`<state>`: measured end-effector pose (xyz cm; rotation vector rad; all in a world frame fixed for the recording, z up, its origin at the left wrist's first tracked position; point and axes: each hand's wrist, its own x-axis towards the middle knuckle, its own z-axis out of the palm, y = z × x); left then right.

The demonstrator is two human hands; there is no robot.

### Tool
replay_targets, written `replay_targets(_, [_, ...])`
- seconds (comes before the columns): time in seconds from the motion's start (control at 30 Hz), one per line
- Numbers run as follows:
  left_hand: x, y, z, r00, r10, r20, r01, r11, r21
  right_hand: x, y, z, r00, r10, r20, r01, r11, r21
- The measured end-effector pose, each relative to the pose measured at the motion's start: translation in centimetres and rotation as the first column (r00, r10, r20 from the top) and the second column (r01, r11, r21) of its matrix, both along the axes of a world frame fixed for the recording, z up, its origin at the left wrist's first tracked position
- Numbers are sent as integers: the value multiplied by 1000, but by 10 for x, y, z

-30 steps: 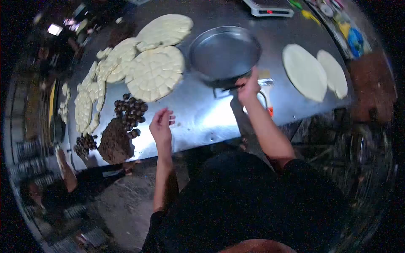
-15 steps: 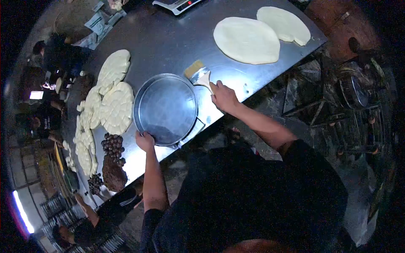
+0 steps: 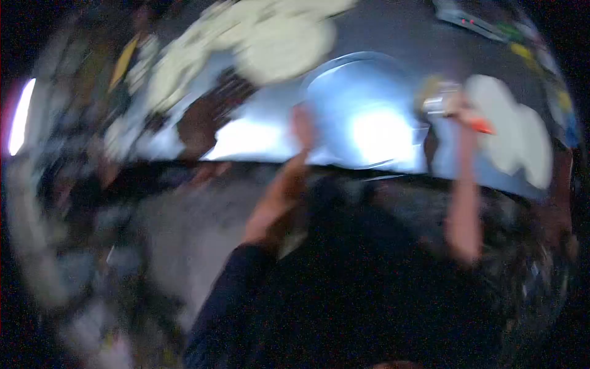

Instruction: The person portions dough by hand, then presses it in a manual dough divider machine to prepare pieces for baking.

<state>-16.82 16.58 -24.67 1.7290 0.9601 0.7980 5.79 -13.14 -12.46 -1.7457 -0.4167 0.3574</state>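
The whole view is smeared by motion. A round metal pan (image 3: 362, 114) lies on the steel table (image 3: 258, 138) near its front edge. My left hand (image 3: 302, 126) is at the pan's left rim and seems to grip it. My right hand (image 3: 460, 111) is just right of the pan, closed around the handle of a flat brush (image 3: 437, 101) whose metal ferrule points left toward the pan.
Two plain dough rounds (image 3: 516, 138) lie on the table to the right. Scored dough discs (image 3: 283, 46) spread across the back left. A dark brown pile and balls (image 3: 203, 123) sit left of the pan. A scale (image 3: 470, 21) is at the far back.
The camera has swung sharply and the picture is blurred. My left hand stays at the pan's rim. My right hand still holds the brush, now close to the pan's right side.
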Motion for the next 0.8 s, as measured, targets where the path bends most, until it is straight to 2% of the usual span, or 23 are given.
replay_targets(0.03, [-42, 10, -24, 996, 78, 45, -73, 993, -89, -46, 40, 5, 956, 190, -224, -129, 957, 260])
replay_targets(0.07, [-72, 12, -30, 985, 163, 62, -153, 977, -146, -92, 80, 10, 836, 369, -407, -167, 877, 451])
replay_targets(0.1, [-76, 34, -3, 971, 239, -25, -232, 959, 161, -121, 126, 2, 787, 503, -359, -364, 846, 389])
replay_targets(0.13, [-30, 38, 6, 965, 257, -50, -217, 892, 397, -115, 141, -3, 781, 555, -285, -502, 830, 242])
replay_targets(0.17, [27, 15, 6, 964, 259, -52, -186, 804, 565, -97, 129, -10, 786, 574, -230, -586, 810, 19])
replay_targets(0.2, [22, 7, 15, 976, 179, -127, -104, 885, 454, -83, 106, -23, 785, 586, -201, -620, 753, -220])
replay_targets(0.23, [21, -3, 56, 963, 145, -228, -93, 970, 226, -100, 124, -46, 826, 538, 169, -520, 842, -141])
replay_targets(0.27, [23, -2, 64, 955, 151, -256, -126, 986, 112, -106, 156, 9, 853, 514, 93, -500, 855, -139])
replay_targets(0.3, [21, 0, 69, 973, 179, -144, -139, 958, 251, -92, 184, 19, 854, 520, 34, -504, 841, -198])
replay_targets(0.33, [18, 2, 82, 973, 143, -183, -89, 958, 273, -70, 211, -9, 910, 386, 151, -354, 913, -203])
replay_targets(0.37, [17, 10, 79, 976, 130, -176, -72, 950, 304, -51, 230, -3, 904, 347, 248, -259, 908, -328])
replay_targets(0.43, [21, 13, 89, 944, 140, -300, -17, 926, 376, 2, 250, -5, 831, 255, 495, -146, 957, -250])
replay_targets(0.5, [22, 13, 92, 952, 146, -269, -57, 948, 313, 33, 218, 25, 882, 300, 363, -161, 916, -367])
replay_targets(0.57, [22, 8, 97, 950, 144, -275, -56, 951, 304, 46, 167, 23, 681, 375, 629, -12, 864, -503])
replay_targets(0.6, [22, 10, 96, 944, 179, -275, -86, 943, 320, 36, 140, 16, 710, 419, 566, 60, 765, -642])
replay_targets(0.63, [25, 13, 95, 945, 199, -260, -106, 938, 330, 22, 113, 5, 737, 406, 540, 43, 769, -637])
replay_targets(0.67, [26, 15, 90, 949, 189, -252, -95, 935, 343, -10, 94, 13, 724, 377, 577, 14, 829, -559])
replay_targets(0.7, [25, 18, 88, 951, 185, -248, -87, 928, 361, -40, 86, 24, 737, 413, 535, 2, 790, -613])
replay_targets(0.73, [25, 20, 91, 951, 189, -245, -90, 927, 365, -64, 82, 22, 728, 400, 557, -95, 863, -496])
replay_targets(0.77, [24, 20, 94, 955, 172, -241, -74, 927, 369, -89, 91, 34, 784, 401, 473, -224, 894, -388])
replay_targets(0.8, [22, 21, 91, 957, 193, -217, -102, 923, 372, -112, 105, 34, 885, 409, 222, -362, 904, -226])
